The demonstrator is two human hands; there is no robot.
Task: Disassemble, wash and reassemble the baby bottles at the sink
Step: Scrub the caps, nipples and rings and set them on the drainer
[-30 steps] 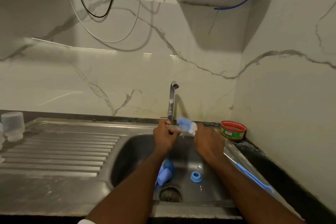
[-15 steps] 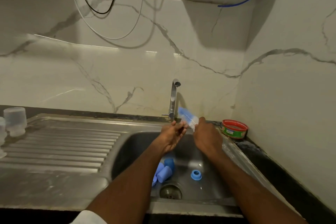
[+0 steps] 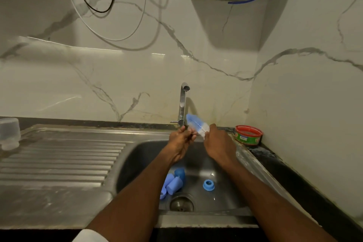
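Bottle brush (image 3: 197, 125) is sitting just in front of the tap (image 3: 183, 104), over the back of the sink basin (image 3: 141, 155), its blue and white bristle head slanting from upper left, against the tap's stem, down to lower right. Right hand (image 3: 219, 143) is gripping the brush at its lower right end, fingers curled round it just right of the tap. Left hand (image 3: 181, 142) is lying directly below the tap's base with the fingertips pinched together near the bristles; whether a small bottle part is sitting between them I cannot tell, since that spot is blurring. Blue caps (image 3: 173, 181) and a blue screw ring (image 3: 208, 184) are lying on the basin floor, well forward of the tap and beside the drain (image 3: 181, 203). A clear bottle piece (image 3: 9, 133) is standing far left of the tap on the draining board. Judging from this, scrubbing is going on, and the left hand is the nearer one for reaching the caps
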